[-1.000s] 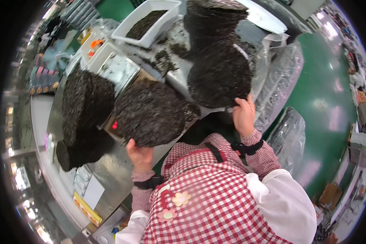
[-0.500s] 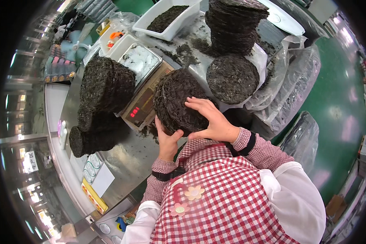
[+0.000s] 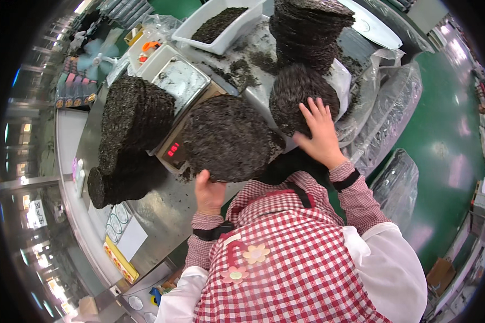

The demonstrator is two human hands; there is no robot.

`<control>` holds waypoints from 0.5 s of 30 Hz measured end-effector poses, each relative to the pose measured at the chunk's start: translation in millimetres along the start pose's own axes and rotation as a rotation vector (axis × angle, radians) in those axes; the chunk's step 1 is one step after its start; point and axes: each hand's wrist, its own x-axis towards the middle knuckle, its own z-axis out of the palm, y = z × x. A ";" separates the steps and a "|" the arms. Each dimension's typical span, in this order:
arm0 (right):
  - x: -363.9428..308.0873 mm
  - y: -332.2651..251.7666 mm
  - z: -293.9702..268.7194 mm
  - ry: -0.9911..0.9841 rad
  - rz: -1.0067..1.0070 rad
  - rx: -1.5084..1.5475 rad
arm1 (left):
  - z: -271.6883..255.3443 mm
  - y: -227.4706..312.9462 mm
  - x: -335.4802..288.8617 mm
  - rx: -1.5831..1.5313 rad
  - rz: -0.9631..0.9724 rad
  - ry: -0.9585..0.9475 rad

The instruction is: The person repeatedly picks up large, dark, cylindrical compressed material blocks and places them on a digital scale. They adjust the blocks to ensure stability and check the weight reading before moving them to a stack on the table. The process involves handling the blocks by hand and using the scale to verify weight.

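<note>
My left hand (image 3: 209, 195) grips the near edge of dark round dried seaweed cakes (image 3: 226, 139), fingers under the rim and thumb at the side. Their broad face is turned up, in front of the scale (image 3: 175, 146) with red lit digits. My right hand (image 3: 322, 137) is stretched out, fingers spread, on or just over the near edge of another round seaweed stack (image 3: 295, 97). That stack's top is smeared by motion. Behind it stands a taller seaweed stack (image 3: 310, 35). At the left, more stacked seaweed (image 3: 137, 107) leans over on the metal table (image 3: 161, 202).
A white tub (image 3: 242, 27) with loose seaweed bits stands at the back. Beside the scale's metal pan (image 3: 182, 79) is a white container with an orange item (image 3: 151, 46). Clear plastic bags (image 3: 385, 113) hang at the right table edge. A card and yellow strip (image 3: 121, 258) lie front left.
My right hand has left the seaweed cakes and moved right to the other stack. The cakes in my left hand have tipped so their round face shows fully.
</note>
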 end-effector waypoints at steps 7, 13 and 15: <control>7.2 -109.2 34.5 -0.192 -0.030 0.436 | 45.2 -10.5 9.3 0.480 0.163 -0.161; 8.2 -88.8 28.0 -0.244 -0.182 0.386 | 52.8 -14.1 10.9 0.489 0.188 -0.124; -1.5 -101.1 40.4 -0.115 -0.152 0.262 | 56.4 -20.0 13.0 0.673 0.252 -0.103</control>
